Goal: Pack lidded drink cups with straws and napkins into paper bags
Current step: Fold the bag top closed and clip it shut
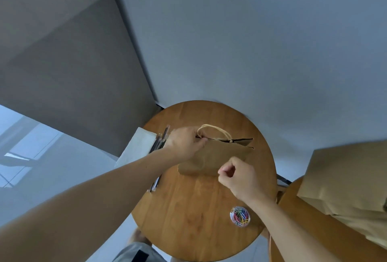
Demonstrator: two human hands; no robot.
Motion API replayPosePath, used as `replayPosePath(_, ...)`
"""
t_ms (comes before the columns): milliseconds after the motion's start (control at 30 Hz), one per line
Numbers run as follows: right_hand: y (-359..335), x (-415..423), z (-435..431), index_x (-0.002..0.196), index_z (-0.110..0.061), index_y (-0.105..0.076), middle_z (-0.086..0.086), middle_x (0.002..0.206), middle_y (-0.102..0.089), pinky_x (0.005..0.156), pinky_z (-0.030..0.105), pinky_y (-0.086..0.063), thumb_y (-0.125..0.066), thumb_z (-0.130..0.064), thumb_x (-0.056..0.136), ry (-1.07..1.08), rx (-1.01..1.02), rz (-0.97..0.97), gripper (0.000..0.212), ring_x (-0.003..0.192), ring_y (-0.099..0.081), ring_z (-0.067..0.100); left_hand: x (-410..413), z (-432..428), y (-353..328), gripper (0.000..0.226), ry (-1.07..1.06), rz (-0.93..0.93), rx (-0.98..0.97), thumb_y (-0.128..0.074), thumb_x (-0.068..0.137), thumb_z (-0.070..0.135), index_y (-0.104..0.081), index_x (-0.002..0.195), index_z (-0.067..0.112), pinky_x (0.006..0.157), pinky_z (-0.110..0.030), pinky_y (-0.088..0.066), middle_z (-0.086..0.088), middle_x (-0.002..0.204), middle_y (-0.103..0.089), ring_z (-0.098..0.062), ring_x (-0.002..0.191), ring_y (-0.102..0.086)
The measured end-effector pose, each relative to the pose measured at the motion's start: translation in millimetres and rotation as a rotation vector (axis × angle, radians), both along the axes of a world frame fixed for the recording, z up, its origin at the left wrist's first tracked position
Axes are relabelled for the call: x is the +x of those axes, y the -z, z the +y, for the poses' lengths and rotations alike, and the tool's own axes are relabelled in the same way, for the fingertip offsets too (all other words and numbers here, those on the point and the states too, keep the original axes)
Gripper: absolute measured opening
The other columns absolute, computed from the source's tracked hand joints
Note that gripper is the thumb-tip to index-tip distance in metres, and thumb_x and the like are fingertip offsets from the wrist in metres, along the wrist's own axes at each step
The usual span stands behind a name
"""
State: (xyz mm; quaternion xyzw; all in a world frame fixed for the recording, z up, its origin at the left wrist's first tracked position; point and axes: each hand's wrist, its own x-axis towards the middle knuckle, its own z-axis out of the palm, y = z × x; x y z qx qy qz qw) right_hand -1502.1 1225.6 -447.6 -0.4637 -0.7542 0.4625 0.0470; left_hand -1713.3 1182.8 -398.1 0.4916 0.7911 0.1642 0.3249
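Pinched by the left grip (184, 143) at its 10 o'clock rim, the paper bag (211, 157) is held over the table (188, 219); its 5 o'clock corner is nipped by the right grip (238, 175).

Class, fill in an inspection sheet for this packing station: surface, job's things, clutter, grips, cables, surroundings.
Surface: round wooden table.
Job's things: paper bag, mostly flat; straws and napkins at the table's left edge; no cups seen.
Clutter: tub of paper clips.
Grips: left hand holds the bag's top by its handle; right hand curled at its lower corner, hold unclear.
Cables: nothing seen.
Surroundings: stack of bags at right; grey wall.
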Motion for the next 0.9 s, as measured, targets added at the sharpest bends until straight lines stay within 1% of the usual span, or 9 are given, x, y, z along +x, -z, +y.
replayPosePath(67,-21,-13,0,0.078,-0.025,-0.063,-0.014,0.074,-0.070,0.061,0.019,-0.053,-0.074,-0.018,0.081,0.075,-0.015,0.158,0.013,0.069,-0.068,0.004,3,0,-5,0.010,0.006,0.025,-0.011,-0.058,0.093,0.034,-0.063,0.085,0.031,0.089,-0.031,-0.047,0.013,0.083,-0.067,-0.012,0.087,-0.064)
replayPosePath(133,-37,-23,3,0.094,-0.028,-0.064,-0.011,0.078,-0.072,0.062,0.020,-0.056,-0.073,-0.016,0.085,0.121,-0.063,0.302,0.017,0.069,-0.071,0.008,5,0,-7,0.016,0.007,0.055,-0.018,-0.059,0.090,0.033,-0.056,0.074,0.037,0.080,-0.027,-0.045,0.015,0.072,-0.060,-0.012,0.083,-0.065)
replayPosePath(233,-50,-33,10,0.101,-0.032,-0.068,-0.011,0.082,-0.073,0.064,0.019,-0.057,-0.072,-0.011,0.088,0.146,-0.032,0.398,0.025,0.070,-0.073,0.010,7,2,-6,0.022,0.027,0.108,0.021,-0.061,0.086,0.033,-0.053,0.065,0.033,0.079,-0.030,-0.048,0.010,0.074,-0.065,-0.017,0.082,-0.066)
replayPosePath(333,-52,-41,22,0.088,-0.035,-0.070,-0.020,0.081,-0.072,0.062,0.013,-0.053,-0.072,-0.012,0.088,0.141,0.081,0.375,0.023,0.066,-0.071,0.004,7,4,0,0.012,0.047,0.141,0.117,-0.062,0.086,0.032,-0.073,0.088,0.029,0.086,-0.026,-0.042,0.009,0.088,-0.073,-0.012,0.086,-0.066)
replayPosePath(433,-50,-46,33,0.087,-0.041,-0.066,-0.026,0.086,-0.070,0.061,0.013,-0.052,-0.072,-0.016,0.088,0.124,0.143,0.322,0.026,0.059,-0.069,0.003,5,1,5,0.012,0.027,0.112,0.235,-0.066,0.086,0.028,-0.076,0.091,0.030,0.078,-0.016,-0.029,0.010,0.087,-0.074,-0.010,0.084,-0.066)
replayPosePath(533,-47,-49,38,0.087,-0.046,-0.062,-0.028,0.085,-0.069,0.059,0.013,-0.051,-0.071,-0.020,0.089,0.060,0.188,0.256,0.027,0.052,-0.066,0.004,1,-2,7,0.015,0.041,0.074,0.264,-0.066,0.089,0.027,-0.076,0.096,0.034,0.077,-0.013,-0.020,0.013,0.090,-0.074,-0.007,0.087,-0.065)
replayPosePath(600,-45,-52,40,0.088,-0.045,-0.062,-0.026,0.081,-0.069,0.060,0.013,-0.050,-0.071,-0.020,0.089,0.039,0.198,0.232,0.026,0.051,-0.065,0.004,0,-1,6,0.016,0.059,0.060,0.253,-0.063,0.091,0.029,-0.075,0.099,0.035,0.079,-0.017,-0.023,0.014,0.091,-0.074,-0.007,0.088,-0.064)
replayPosePath(733,-44,-58,45,0.097,-0.029,-0.071,-0.025,0.077,-0.067,0.061,0.012,-0.050,-0.070,-0.021,0.090,-0.023,0.222,0.152,0.010,0.051,-0.063,0.001,-2,1,6,0.015,0.067,0.065,0.228,-0.061,0.094,0.031,-0.075,0.098,0.031,0.081,-0.025,-0.035,0.011,0.086,-0.072,-0.009,0.084,-0.062)
replayPosePath(900,-44,-61,49,0.101,-0.024,-0.073,-0.020,0.080,-0.069,0.063,0.015,-0.052,-0.068,-0.023,0.092,-0.073,0.261,0.083,0.011,0.053,-0.062,0.001,-3,3,12,0.017,0.075,0.083,0.197,-0.058,0.096,0.033,-0.074,0.096,0.027,0.086,-0.028,-0.037,0.011,0.083,-0.069,-0.012,0.085,-0.062)
